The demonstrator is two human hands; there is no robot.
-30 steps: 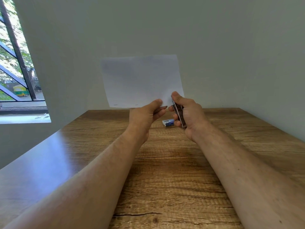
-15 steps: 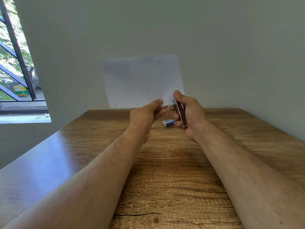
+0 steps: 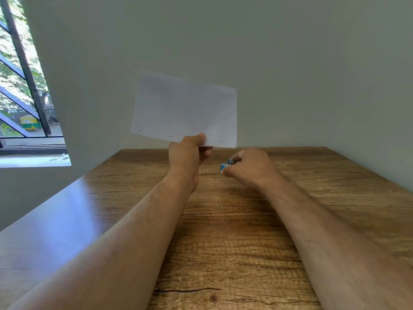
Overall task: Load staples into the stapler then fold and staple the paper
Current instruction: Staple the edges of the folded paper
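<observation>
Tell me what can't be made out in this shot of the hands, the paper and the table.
- Stapler: not visible in the head view; whether the right hand holds it is hidden by its own back.
- Blue box: mostly covered by the right hand, label too small.
- Folded paper, pinched by the left hand: motion-blurred; edge marks too small to identify.
- Table: near edge cut off.

Matt paper [image 3: 185,113], glossy wooden table [image 3: 234,231]
</observation>
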